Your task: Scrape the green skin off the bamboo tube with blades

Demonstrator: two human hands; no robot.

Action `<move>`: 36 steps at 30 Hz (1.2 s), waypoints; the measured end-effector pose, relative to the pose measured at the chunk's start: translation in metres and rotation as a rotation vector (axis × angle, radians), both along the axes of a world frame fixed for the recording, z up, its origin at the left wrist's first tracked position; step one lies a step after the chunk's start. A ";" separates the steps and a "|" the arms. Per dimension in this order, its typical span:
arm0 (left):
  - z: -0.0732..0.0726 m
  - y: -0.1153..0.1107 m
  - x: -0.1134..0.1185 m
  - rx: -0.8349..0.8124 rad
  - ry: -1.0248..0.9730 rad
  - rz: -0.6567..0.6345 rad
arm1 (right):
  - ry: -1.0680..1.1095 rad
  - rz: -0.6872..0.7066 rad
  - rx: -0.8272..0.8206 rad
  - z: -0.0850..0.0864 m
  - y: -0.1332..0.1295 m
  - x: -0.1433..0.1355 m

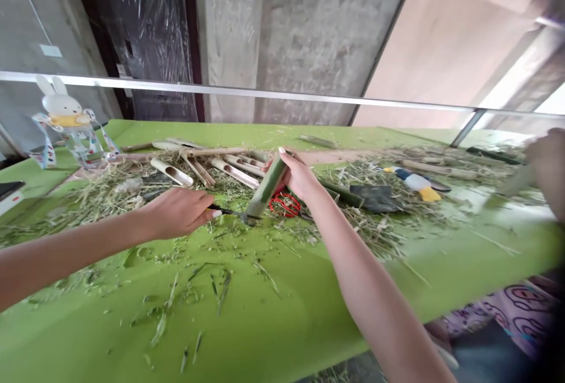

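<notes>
Left hand [184, 211] curls round tool [233, 212]; right hand [299, 176] tilts bamboo [266, 187].

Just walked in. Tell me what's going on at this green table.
The right hand holds a green bamboo piece at a slant, and the left hand grips a slim dark tool, its tip at the piece's lower end. Red-handled scissors lie nearby among plant scraps, with cut-open bamboo pieces farther back. Another person's hand shows, blurred, at the far right.
</notes>
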State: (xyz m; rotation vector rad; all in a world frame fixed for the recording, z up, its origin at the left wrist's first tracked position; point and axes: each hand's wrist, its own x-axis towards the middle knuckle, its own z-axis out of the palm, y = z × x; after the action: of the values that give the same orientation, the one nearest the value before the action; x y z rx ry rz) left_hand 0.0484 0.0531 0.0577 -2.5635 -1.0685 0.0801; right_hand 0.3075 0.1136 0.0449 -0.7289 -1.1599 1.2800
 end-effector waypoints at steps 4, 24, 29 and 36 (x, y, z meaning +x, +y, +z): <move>-0.004 -0.011 -0.003 0.071 -0.001 0.008 | 0.117 0.183 -0.100 -0.008 0.000 -0.019; -0.020 -0.033 -0.023 -0.077 0.057 0.276 | -0.024 0.720 -0.103 -0.025 -0.035 -0.059; -0.029 -0.034 -0.027 -0.100 0.028 0.297 | -0.085 0.799 -0.086 -0.042 -0.036 -0.066; -0.040 -0.038 -0.028 -0.127 -0.036 0.343 | -0.244 0.665 -0.074 -0.048 -0.042 -0.073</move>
State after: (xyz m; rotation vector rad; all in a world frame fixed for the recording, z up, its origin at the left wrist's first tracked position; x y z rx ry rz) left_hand 0.0202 0.0148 0.0177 -2.4695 -1.5539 0.1951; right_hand 0.2346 0.0719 -0.0028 -0.5784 -1.6426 1.8249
